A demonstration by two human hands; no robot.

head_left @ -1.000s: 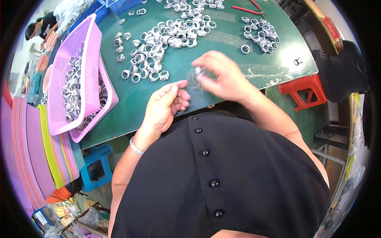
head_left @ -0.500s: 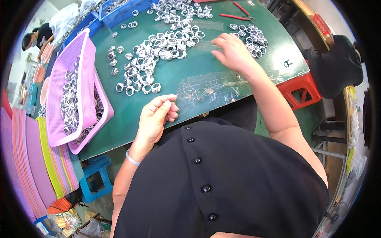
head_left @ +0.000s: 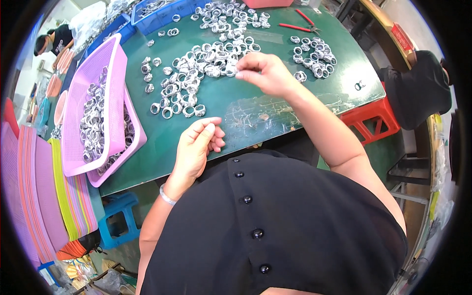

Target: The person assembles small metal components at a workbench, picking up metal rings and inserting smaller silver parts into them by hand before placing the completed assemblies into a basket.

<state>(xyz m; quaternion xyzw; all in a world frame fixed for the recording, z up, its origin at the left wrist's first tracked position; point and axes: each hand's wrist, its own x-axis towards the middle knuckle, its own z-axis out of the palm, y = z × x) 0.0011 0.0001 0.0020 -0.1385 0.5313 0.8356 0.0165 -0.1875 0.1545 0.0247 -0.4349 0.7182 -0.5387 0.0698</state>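
Metal rings with chunky silver tops lie in a long loose heap (head_left: pixel 211 56) on the green tabletop (head_left: pixel 162 147). My right hand (head_left: pixel 268 74) reaches to the heap's right edge, thumb and forefinger pinched on a ring (head_left: pixel 231 70) there. My left hand (head_left: pixel 196 143) is near the table's front edge, fingers curled and thumb laid against them; whatever may be inside is hidden. A smaller group of rings (head_left: pixel 314 56) lies to the right, with a single ring (head_left: pixel 300 76) just in front of it.
Two stacked lilac baskets (head_left: pixel 118 64) of rings stand at the left. Red-handled pliers (head_left: pixel 295 27) lie at the back, near a blue crate (head_left: pixel 162 18). A dark ring-like piece (head_left: pixel 360 85) is near the right edge. Red (head_left: pixel 373 123) and blue (head_left: pixel 118 221) stools stand below; a person (head_left: pixel 54 44) works far left.
My right hand has moved left from beside the small group to the heap, its fingers closing on a ring. A single ring shows where that hand was. My left hand stays put.
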